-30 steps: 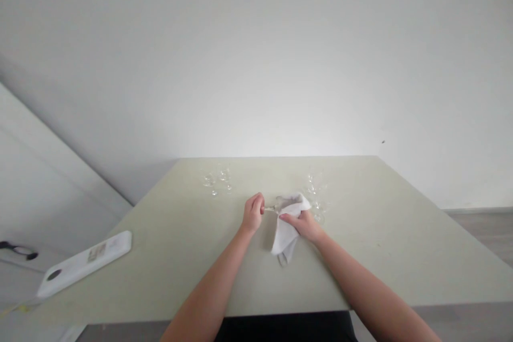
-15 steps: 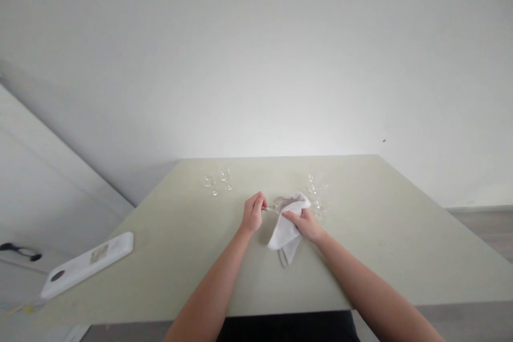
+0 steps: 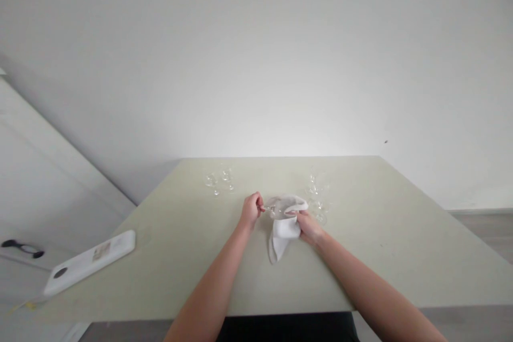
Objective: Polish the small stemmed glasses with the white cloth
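Note:
A clear stemmed glass (image 3: 276, 212) lies sideways in the air over the middle of the table. My left hand (image 3: 252, 208) is closed around its foot end, to the left of the bowl. Against the bowl my right hand (image 3: 308, 225) grips a white cloth (image 3: 286, 228), which wraps round the glass and hangs down in a fold. The fingers of that hand are partly hidden by the cloth and the bowl. Just beyond my right hand stand several clear stemmed glasses (image 3: 315, 189); their outlines overlap and are hard to separate.
Two more stemmed glasses (image 3: 212, 181) stand at the back left of the pale table (image 3: 180, 256). A white flat device (image 3: 90, 262) lies along the left edge. A plain wall (image 3: 280, 64) rises behind the table, and a white cabinet door with a black handle (image 3: 22, 248) is at left.
The cloth has turned over in my right hand, so more of the glass bowl shows and the fold hangs further left. My left hand keeps its hold on the stem end.

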Action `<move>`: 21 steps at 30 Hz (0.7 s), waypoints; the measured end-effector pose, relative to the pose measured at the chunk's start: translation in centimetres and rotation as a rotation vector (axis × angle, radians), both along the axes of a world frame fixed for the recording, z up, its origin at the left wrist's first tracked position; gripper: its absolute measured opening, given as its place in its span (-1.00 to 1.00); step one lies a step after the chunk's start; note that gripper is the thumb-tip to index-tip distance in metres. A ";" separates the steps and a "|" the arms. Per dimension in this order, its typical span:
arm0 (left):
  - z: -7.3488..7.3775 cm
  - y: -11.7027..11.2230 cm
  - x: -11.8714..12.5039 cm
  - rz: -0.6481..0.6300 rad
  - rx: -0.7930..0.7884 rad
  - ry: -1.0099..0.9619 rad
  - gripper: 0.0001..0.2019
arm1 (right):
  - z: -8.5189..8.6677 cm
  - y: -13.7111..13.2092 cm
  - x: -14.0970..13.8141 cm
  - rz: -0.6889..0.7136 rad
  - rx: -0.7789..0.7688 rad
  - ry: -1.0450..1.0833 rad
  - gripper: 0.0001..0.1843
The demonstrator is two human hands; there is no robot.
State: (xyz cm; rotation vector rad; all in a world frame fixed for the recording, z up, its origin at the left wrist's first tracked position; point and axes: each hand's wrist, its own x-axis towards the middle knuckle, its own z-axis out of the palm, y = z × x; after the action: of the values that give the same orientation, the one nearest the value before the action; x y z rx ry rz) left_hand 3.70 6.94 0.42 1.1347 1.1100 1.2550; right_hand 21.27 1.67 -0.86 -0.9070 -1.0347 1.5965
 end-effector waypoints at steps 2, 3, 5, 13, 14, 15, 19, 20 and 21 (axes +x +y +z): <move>-0.1 -0.2 0.3 -0.034 0.016 0.021 -0.69 | 0.2 -0.3 0.0 0.056 0.049 -0.056 -0.65; -0.1 -0.3 0.4 -0.054 0.024 0.031 -0.68 | 0.3 -0.4 0.1 0.072 0.080 -0.078 -0.67; 0.0 -0.5 0.5 -0.088 0.046 0.047 -0.66 | 0.2 -0.6 0.1 0.050 0.124 -0.128 -0.75; 0.9 -0.9 0.1 -0.116 0.102 0.081 -0.62 | -1.2 0.2 0.4 -0.012 0.218 -0.308 -0.76; 0.9 -0.9 0.0 -0.117 0.103 0.085 -0.62 | -1.1 0.3 0.5 0.013 0.252 -0.343 -0.76; 1.0 -0.9 0.0 -0.119 0.104 0.088 -0.62 | -0.9 0.3 0.6 0.041 0.283 -0.377 -0.77; 1.0 -0.8 -0.2 -0.127 0.099 0.093 -0.63 | 0.3 -0.1 0.7 0.129 0.333 -0.411 -0.76; 1.0 -0.8 -0.2 -0.128 0.096 0.094 -0.63 | 0.5 -0.3 0.7 0.133 0.327 -0.392 -0.75; 0.9 -0.8 -0.2 -0.129 0.093 0.094 -0.63 | 0.5 -0.4 0.6 0.127 0.310 -0.364 -0.73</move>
State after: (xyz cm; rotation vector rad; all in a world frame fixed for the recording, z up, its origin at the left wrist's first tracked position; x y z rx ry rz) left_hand 3.49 6.16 1.35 1.3263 1.0393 1.1724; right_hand 21.91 1.28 -0.32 -0.9501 -1.5739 1.3461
